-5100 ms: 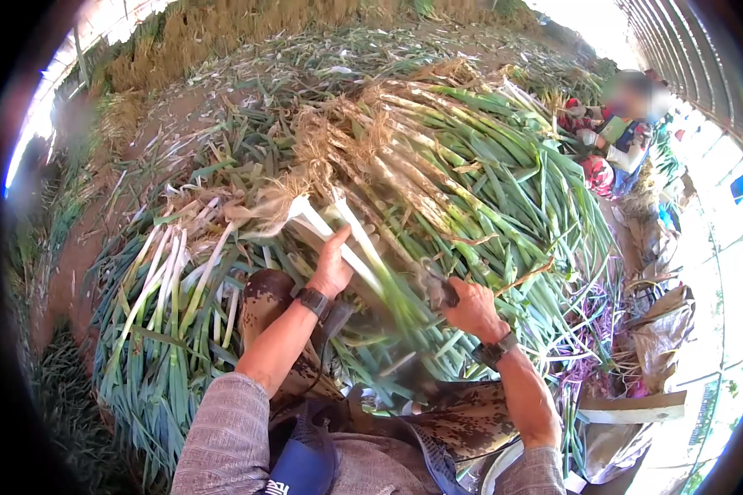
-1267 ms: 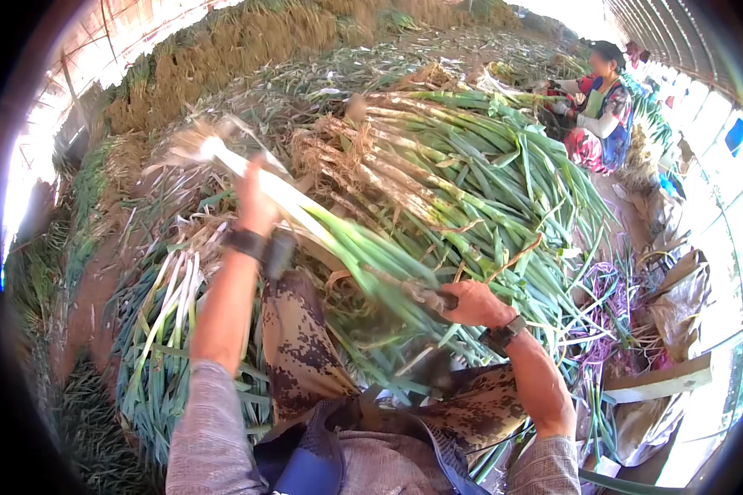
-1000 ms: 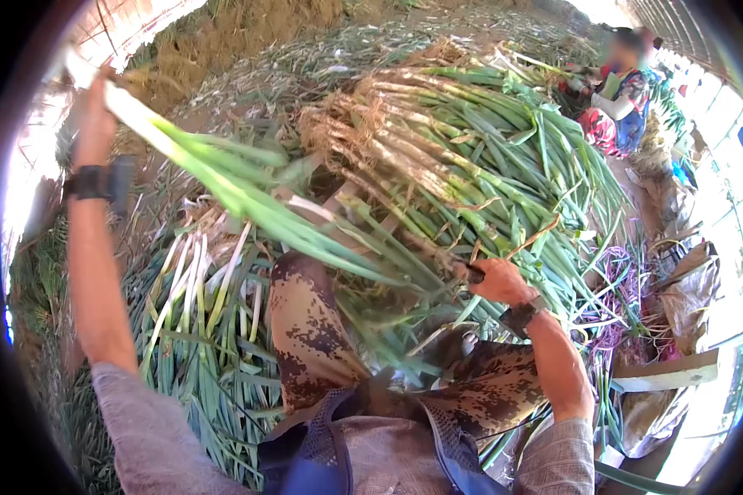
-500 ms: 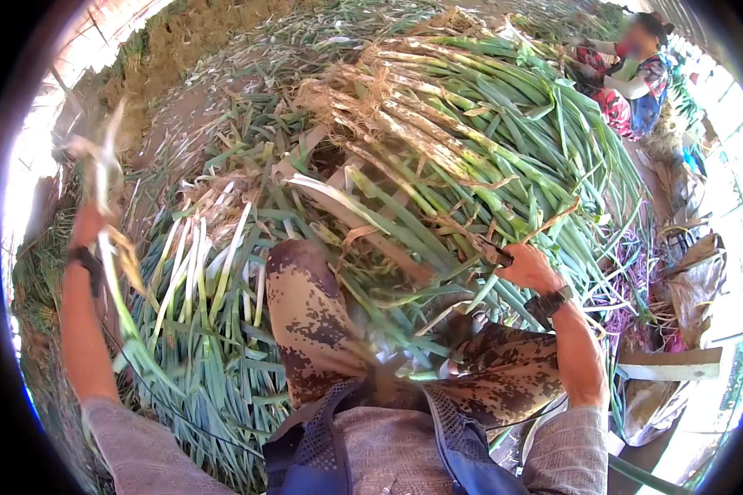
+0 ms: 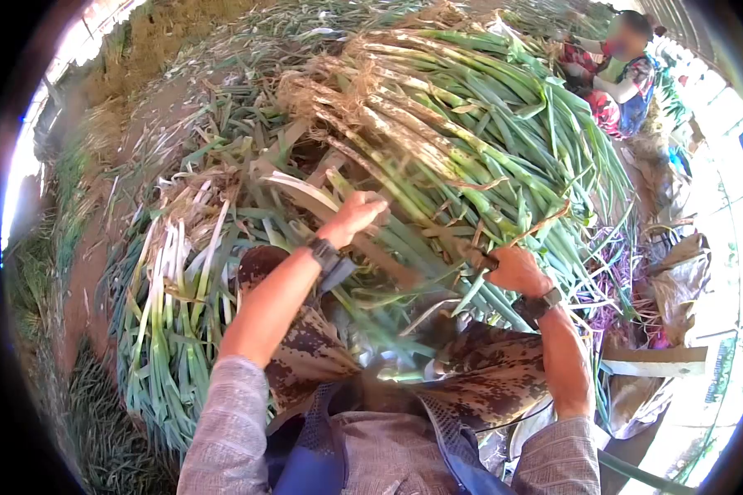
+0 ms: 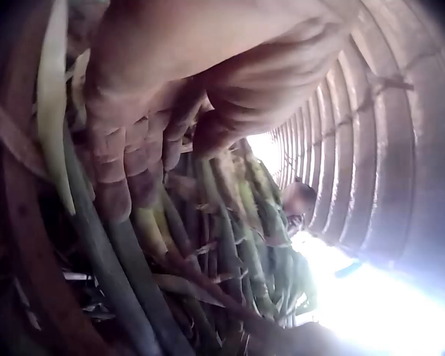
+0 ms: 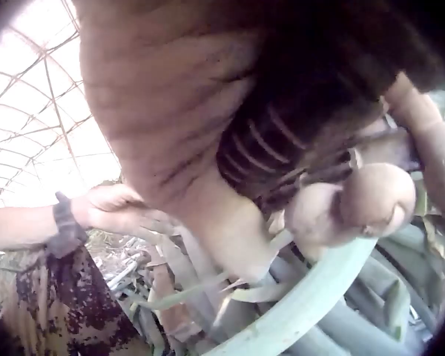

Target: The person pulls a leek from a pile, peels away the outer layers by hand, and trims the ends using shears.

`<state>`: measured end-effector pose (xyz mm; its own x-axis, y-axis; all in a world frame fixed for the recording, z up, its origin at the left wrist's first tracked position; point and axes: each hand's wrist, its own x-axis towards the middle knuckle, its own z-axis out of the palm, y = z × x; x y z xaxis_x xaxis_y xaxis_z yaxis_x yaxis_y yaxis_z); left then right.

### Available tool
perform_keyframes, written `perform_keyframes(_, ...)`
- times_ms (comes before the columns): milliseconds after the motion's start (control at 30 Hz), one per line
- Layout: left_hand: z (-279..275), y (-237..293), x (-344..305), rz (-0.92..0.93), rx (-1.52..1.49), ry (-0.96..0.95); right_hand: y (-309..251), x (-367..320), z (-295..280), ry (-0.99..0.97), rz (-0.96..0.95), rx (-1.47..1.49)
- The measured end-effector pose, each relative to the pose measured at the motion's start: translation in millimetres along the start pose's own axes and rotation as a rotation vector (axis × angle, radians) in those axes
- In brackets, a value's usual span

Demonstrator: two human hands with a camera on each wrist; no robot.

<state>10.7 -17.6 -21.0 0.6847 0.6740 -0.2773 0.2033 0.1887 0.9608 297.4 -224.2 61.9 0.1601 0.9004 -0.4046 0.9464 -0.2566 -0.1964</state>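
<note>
Black ridged handle in right hand, grip snug; left hand loose-fingered near leeks

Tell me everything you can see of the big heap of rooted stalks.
The heap is many long, leek-like stalks lying roughly side by side: tangled brown fibrous roots at the upper left, pale shafts streaked with soil, then green leaves fanning right and downward. The left hand and right hand are by its near edge; I can't tell whether either touches it.
</note>
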Motion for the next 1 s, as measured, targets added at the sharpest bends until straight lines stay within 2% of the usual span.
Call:
perform_keyframes(67,13.0,-14.5,20.0,-0.115,-0.324,0.148,2.4,-3.2,3.5,-0.082,-0.068,-0.034)
perform_keyframes(100,18.1,-14.4,25.4,-0.115,-0.331,0.143,0.6,-5.6,3.2,-0.046,-0.087,0.003)
perform_keyframes(167,26.8,-16.3,33.4,-0.068,-0.39,0.241,7.3,-4.0,9.4,0.047,-0.004,0.1)
perform_keyframes(233,30.5,-27.4,54.1,-0.034,-0.464,0.283,10.7,-6.1,9.8,0.004,0.003,0.083)
perform_keyframes(267,30.4,-30.0,63.7,-0.059,-0.514,0.371,12.6,-6.0,8.0,-0.029,0.007,0.067)
perform_keyframes(300,31.5,-29.1,70.7,-0.082,-0.564,0.461,10.6,-8.7,4.8,0.023,-0.057,0.098)
perform_keyframes(367,35.1,-30.6,80.9,-0.078,-0.601,0.53,7.0,-9.1,-3.7,-0.051,0.012,0.145)
perform_keyframes(433,36.7,-25.6,87.2,-0.056,-0.607,0.686,11.3,-7.2,-2.4,-0.034,0.026,0.133)
perform_keyframes(467,23.8,-62.9,116.1,-0.062,-0.558,0.755,15.0,-7.2,-1.3,-0.017,0.036,0.122)
perform_keyframes(567,22.5,-51.6,111.2,-0.069,-0.661,0.711,26.4,-7.0,3.7,0.013,0.044,0.151)
perform_keyframes(633,21.0,-29.6,99.1,-0.218,-0.559,0.586,26.1,-10.7,0.8,0.035,0.038,0.135)
perform_keyframes(733,29.9,-27.0,90.0,-0.21,-0.495,0.58,27.8,-12.3,3.3,0.057,0.009,0.138)
perform_keyframes(800,51.9,-27.0,74.2,-0.03,-0.547,0.679,33.5,-10.8,8.0,0.061,-0.008,0.132)
perform_keyframes(833,60.5,-16.9,59.9,-0.083,-0.43,0.579,33.6,-10.6,7.8,0.064,-0.028,0.123)
perform_keyframes(900,73.2,-35.6,59.4,-0.073,-0.19,0.226,28.5,-10.6,4.8,0.043,-0.011,0.131)
perform_keyframes(933,78.8,-35.4,55.2,-0.069,-0.19,0.229,25.7,-9.9,1.9,0.022,0.004,0.133)
perform_keyframes(1000,91.0,-25.7,49.2,-0.154,-0.26,0.413,27.4,-7.1,6.1,0.05,-0.021,0.113)
